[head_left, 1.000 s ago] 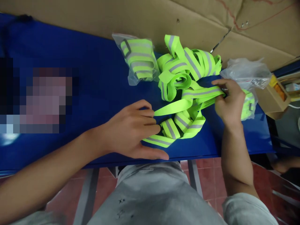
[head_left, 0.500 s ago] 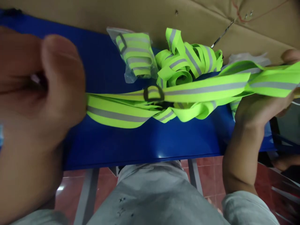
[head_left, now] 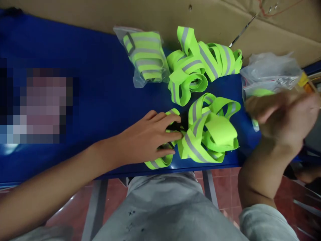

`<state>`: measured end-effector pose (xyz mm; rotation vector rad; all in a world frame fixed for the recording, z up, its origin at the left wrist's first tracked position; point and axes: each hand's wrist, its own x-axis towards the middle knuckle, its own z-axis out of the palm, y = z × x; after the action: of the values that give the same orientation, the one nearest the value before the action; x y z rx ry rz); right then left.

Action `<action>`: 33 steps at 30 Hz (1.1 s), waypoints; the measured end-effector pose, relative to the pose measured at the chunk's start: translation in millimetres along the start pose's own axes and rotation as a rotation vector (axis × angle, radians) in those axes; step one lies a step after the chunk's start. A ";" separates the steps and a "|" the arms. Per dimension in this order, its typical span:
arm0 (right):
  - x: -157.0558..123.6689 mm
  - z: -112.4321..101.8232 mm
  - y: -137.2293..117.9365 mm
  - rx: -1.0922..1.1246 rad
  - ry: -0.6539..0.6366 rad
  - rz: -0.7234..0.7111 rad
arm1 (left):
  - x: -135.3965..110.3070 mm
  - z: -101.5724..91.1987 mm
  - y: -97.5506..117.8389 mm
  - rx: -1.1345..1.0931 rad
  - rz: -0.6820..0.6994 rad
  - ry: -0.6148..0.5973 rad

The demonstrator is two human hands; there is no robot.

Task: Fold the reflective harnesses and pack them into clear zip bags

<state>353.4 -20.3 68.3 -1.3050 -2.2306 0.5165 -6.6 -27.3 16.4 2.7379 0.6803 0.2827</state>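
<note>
A loose bundle of neon yellow-green reflective strap [head_left: 209,132] lies on the blue table [head_left: 100,83] near its front edge. My left hand [head_left: 150,137] rests on the left end of that bundle, fingers stretched flat over the strap and a dark buckle. My right hand [head_left: 283,117] hovers at the table's right end, blurred by motion, next to clear plastic bags [head_left: 271,72]; its fingers cannot be made out. A second tangle of the same strap [head_left: 198,65] lies further back. A bagged, folded strap [head_left: 145,57] sits to its left.
Brown cardboard [head_left: 175,16] lines the far side of the table. A pixelated patch covers the table's left part. A small cardboard box with something orange [head_left: 307,83] stands at the right edge. My grey-clad knees and red floor tiles show below.
The strap that both hands held stretched up towards the camera now lies bunched on the table. My left hand has come down onto it; my right hand has let go and moved right.
</note>
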 end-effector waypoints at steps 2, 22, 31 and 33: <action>6.0 15.3 -20.9 -0.009 -0.049 -0.044 | 1.0 1.1 0.4 0.029 0.068 0.034; 12.3 60.4 -60.4 -0.109 0.082 -0.378 | 0.0 -5.2 -12.9 0.115 -0.193 0.117; 12.4 99.7 -69.3 -0.313 -0.216 -0.354 | 5.8 3.0 -7.6 0.048 -0.165 0.105; 12.8 102.7 -63.8 -0.353 -0.213 -0.305 | 4.4 0.6 -9.0 0.022 -0.182 0.052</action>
<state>243.1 -46.2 24.0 -1.0745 -2.7317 0.1570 -6.5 -17.7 13.2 2.6731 0.9449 0.3064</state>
